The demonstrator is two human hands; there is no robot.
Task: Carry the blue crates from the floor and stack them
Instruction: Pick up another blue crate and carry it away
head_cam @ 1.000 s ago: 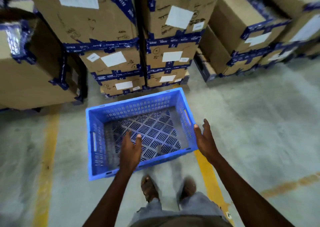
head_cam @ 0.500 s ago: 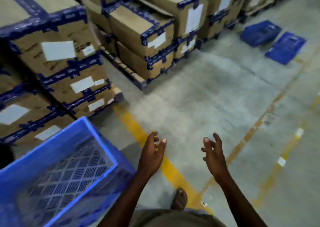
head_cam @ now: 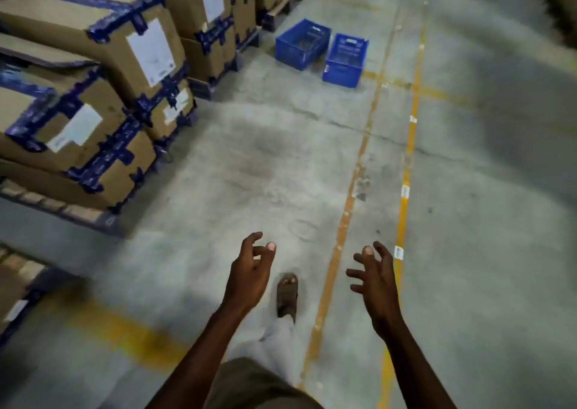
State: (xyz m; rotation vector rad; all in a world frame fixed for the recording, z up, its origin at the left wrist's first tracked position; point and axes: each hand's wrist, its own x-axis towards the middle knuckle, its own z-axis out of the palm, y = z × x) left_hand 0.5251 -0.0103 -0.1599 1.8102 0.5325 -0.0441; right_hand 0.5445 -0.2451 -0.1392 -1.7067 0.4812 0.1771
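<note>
Both hands are out in front and carrying nothing: the left hand point(head_cam: 249, 276) has its fingers loosely curled, the right hand point(head_cam: 373, 279) has its fingers spread and slightly bent, neither touching anything. The targets sit far up the aisle, two blue crates on the concrete floor point(head_cam: 256, 171): the left crate point(head_cam: 302, 44) angled beside the nearer right crate point(head_cam: 345, 60), the two just about touching at a corner, both open side up and apparently empty. One sandalled foot point(head_cam: 287, 294) is planted forward between the hands, so this looks like the walk toward the next pickup. What could go wrong? The pallet edge point(head_cam: 62, 212) juts out low on the left under the taped cardboard boxes point(head_cam: 103, 74), and a drift that way could catch a toe or shin. At the crates, grabbing one while the other leans against it could drag or tip its neighbour. Room to move looks generous: bare floor runs straight ahead, bordered by the orange line point(head_cam: 343, 218) and the yellow line point(head_cam: 402, 208) on the right, with open concrete beyond them, so keeping near the lines should stay clear of the pallets.
</note>
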